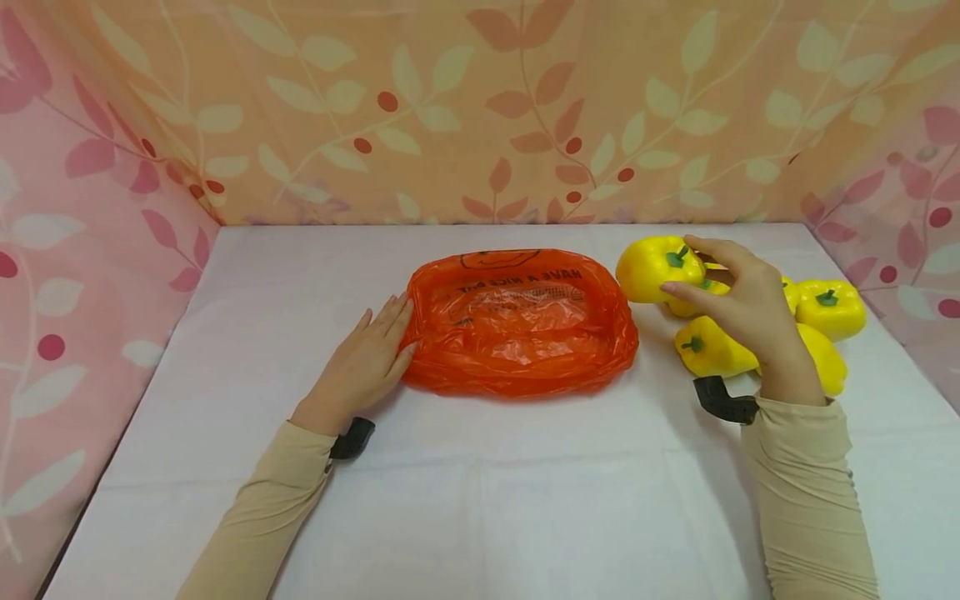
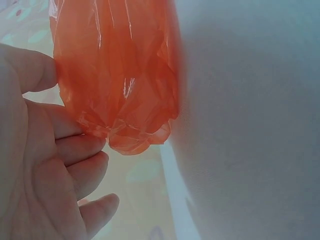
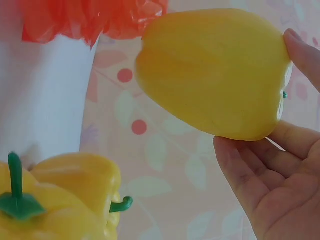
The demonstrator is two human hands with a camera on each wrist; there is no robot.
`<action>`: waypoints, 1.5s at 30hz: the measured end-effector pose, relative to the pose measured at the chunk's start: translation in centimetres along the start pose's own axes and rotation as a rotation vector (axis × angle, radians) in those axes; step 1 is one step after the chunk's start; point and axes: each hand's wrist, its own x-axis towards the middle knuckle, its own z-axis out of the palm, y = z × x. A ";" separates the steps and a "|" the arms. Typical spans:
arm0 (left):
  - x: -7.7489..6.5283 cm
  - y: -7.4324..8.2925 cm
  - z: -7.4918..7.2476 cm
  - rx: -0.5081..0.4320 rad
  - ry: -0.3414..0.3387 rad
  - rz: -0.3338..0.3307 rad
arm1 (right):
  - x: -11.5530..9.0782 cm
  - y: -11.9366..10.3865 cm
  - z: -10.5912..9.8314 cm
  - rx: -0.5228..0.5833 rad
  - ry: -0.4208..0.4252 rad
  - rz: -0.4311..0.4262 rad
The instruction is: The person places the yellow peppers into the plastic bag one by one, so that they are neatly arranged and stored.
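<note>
An orange-red plastic bag (image 1: 525,325) with black printing sits mid-table, its rim rolled down round a wide opening. My left hand (image 1: 367,358) rests against the bag's left side, fingers extended. In the left wrist view the fingertips of that hand (image 2: 55,150) meet the crumpled bag edge (image 2: 120,90). Right of the bag, my right hand (image 1: 750,292) grips a yellow bell pepper (image 1: 648,271) between thumb and fingers. The right wrist view shows this pepper (image 3: 215,75) raised off the table, its stem end toward the palm.
Several more yellow bell peppers lie under and beyond the right forearm, among them one pepper (image 1: 712,346) near the wrist and another (image 1: 831,308) at the far right. A white cloth covers the table (image 1: 480,500). Patterned curtains (image 1: 480,108) enclose its back and sides.
</note>
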 end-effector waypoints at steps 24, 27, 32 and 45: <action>0.1 -0.1 0.0 -0.020 0.007 -0.002 | 2.3 -4.4 4.2 0.056 -0.063 -0.264; 0.1 0.0 -0.1 -0.025 0.009 -0.003 | 2.5 -4.7 4.6 0.049 -0.073 -0.281; 0.1 0.0 -0.1 -0.024 0.010 0.002 | 2.9 -5.3 5.4 0.067 -0.089 -0.317; 0.0 0.0 -0.1 -0.027 0.008 0.000 | 4.1 -8.1 8.2 0.066 -0.228 -0.307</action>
